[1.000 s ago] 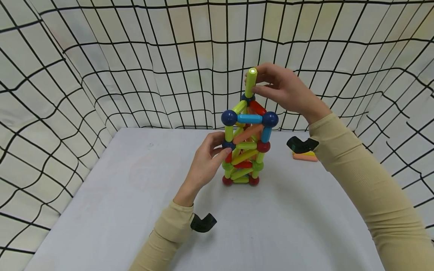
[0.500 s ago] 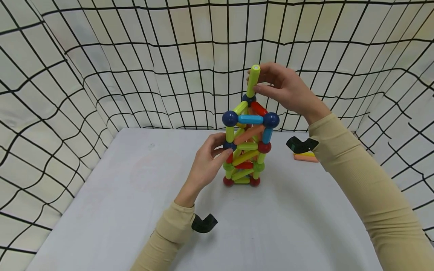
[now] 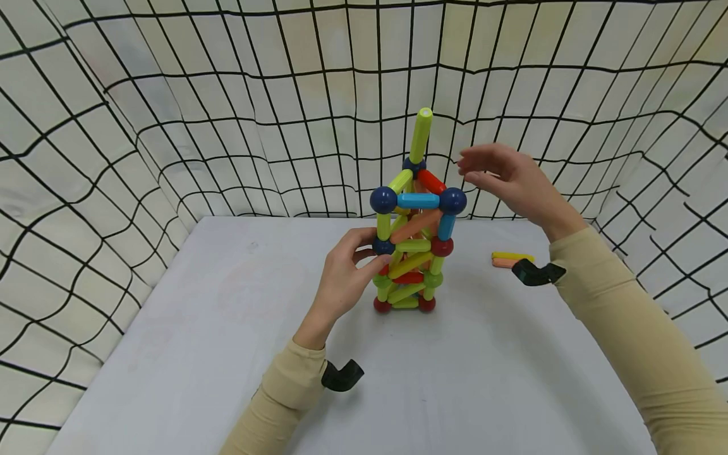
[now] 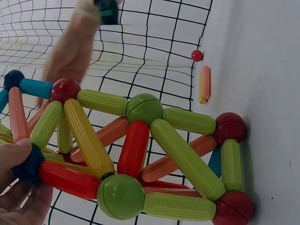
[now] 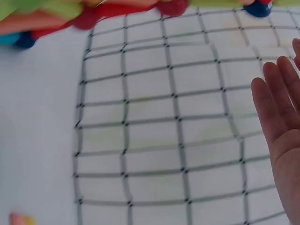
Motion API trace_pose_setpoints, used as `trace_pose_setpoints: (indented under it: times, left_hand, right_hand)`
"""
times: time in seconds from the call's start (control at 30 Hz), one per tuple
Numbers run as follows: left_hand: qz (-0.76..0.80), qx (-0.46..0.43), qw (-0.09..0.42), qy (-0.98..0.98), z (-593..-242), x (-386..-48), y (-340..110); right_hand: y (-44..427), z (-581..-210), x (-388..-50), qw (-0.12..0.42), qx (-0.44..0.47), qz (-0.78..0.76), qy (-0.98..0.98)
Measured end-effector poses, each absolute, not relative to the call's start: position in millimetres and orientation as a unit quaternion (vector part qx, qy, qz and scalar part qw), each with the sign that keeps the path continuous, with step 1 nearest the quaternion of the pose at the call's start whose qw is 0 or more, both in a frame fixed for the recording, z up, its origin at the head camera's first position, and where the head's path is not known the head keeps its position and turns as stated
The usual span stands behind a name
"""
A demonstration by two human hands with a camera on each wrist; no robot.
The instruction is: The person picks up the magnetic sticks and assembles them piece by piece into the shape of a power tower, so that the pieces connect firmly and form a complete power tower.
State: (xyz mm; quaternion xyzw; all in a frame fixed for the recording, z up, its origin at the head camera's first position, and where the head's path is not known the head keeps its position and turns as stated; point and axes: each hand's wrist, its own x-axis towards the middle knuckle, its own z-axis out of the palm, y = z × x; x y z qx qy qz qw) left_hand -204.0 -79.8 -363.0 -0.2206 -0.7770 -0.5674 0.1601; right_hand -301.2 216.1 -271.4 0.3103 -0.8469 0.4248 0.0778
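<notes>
A tower of magnetic rods and balls (image 3: 411, 264) stands upright on the white table, with red balls at its foot. A light green rod (image 3: 421, 136) points up from a dark blue ball (image 3: 414, 165) at the far top corner. My left hand (image 3: 344, 275) pinches a dark blue ball (image 4: 28, 164) partway up the tower's left side, its thumb in front and fingers behind. My right hand (image 3: 509, 177) is to the right of the tower, apart from it and holding nothing. Its fingers look fairly straight in the right wrist view.
A yellow rod (image 3: 513, 256) and an orange rod (image 3: 505, 263) lie side by side on the table (image 3: 227, 354), right of the tower. Beyond them sits a loose red ball (image 4: 197, 56). A white wall with a black grid (image 3: 307, 95) encloses the back and sides.
My right hand has let go of the top light green rod and drawn away to the right and down. The rod stays standing. My left hand keeps its hold.
</notes>
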Motion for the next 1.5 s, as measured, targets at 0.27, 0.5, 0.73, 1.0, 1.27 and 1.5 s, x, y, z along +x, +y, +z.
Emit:
trace_pose_setpoints:
  times: [0.27, 0.5, 0.73, 1.0, 1.27, 1.5]
  left_hand:
    - [-0.561, -0.220, 0.170, -0.780, -363, -204, -80]
    - [-0.566, -0.217, 0.163, -0.778, -362, -204, -79]
    - [-0.567, -0.217, 0.158, -0.779, -361, -203, -80]
    - [-0.559, -0.211, 0.153, -0.787, -360, -202, -80]
    - [-0.557, -0.211, 0.153, -0.788, -361, -202, -79]
    - [-0.559, -0.215, 0.156, -0.786, -361, -202, -80]
  right_hand:
    - [282, -342, -299, 0.012, 0.175, 0.379, -0.908]
    - [325, -404, -294, -0.057, 0.138, 0.328, -0.933]
    - [334, -431, -288, -0.046, 0.149, 0.254, -0.955]
    - [332, -436, -288, -0.023, 0.166, 0.226, -0.960]
    - [338, -444, -286, -0.034, 0.131, 0.255, -0.957]
    - [344, -448, -288, -0.045, 0.123, 0.265, -0.955]
